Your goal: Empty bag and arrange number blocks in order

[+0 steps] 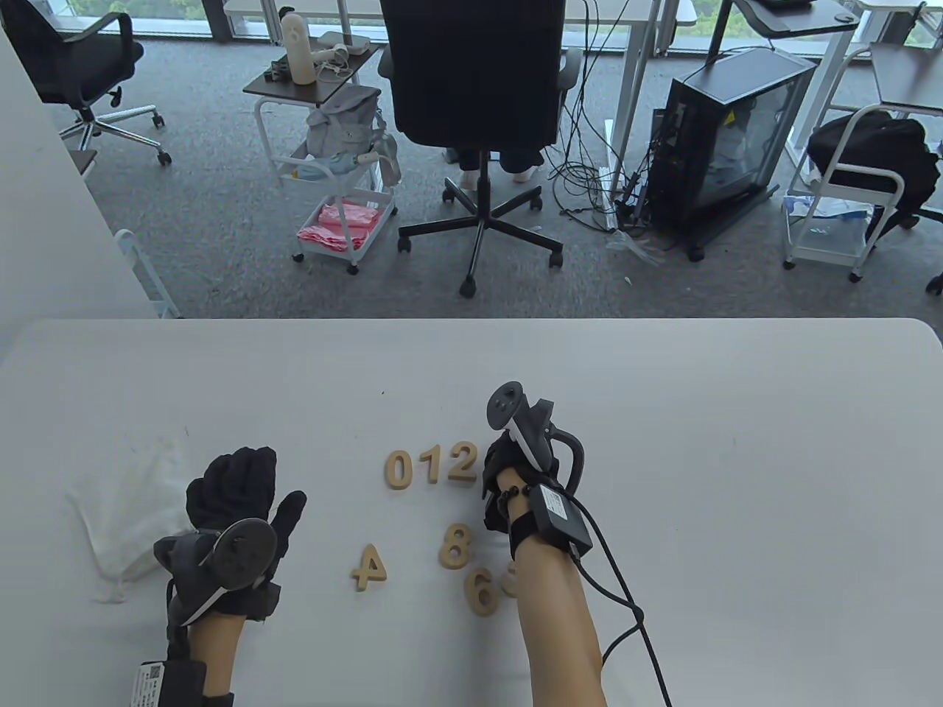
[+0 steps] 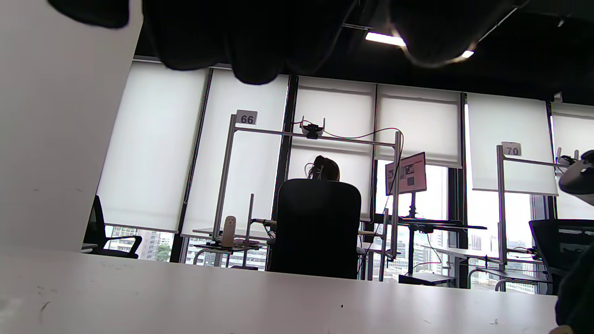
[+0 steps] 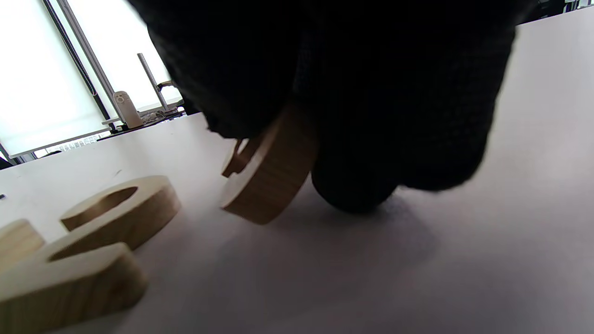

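Wooden number blocks 0 [image 1: 398, 469], 1 [image 1: 431, 464] and 2 [image 1: 462, 462] lie in a row on the white table [image 1: 737, 456]. Loose blocks 4 [image 1: 369, 568], 8 [image 1: 456, 546] and 6 [image 1: 481, 591] lie nearer me, with another partly hidden behind my right forearm [image 1: 510, 582]. My right hand [image 1: 508, 479] is just right of the 2; in the right wrist view its fingers hold a tilted wooden block [image 3: 267, 171] whose number I cannot read. The 2 shows at that view's lower left [image 3: 69, 269]. My left hand [image 1: 236, 493] rests flat on the table beside the white cloth bag [image 1: 129, 501].
The table's far edge [image 1: 471, 320] borders a carpeted floor with an office chair [image 1: 475, 110], carts and a computer case [image 1: 726, 140]. A white wall panel [image 1: 44, 206] stands at the far left.
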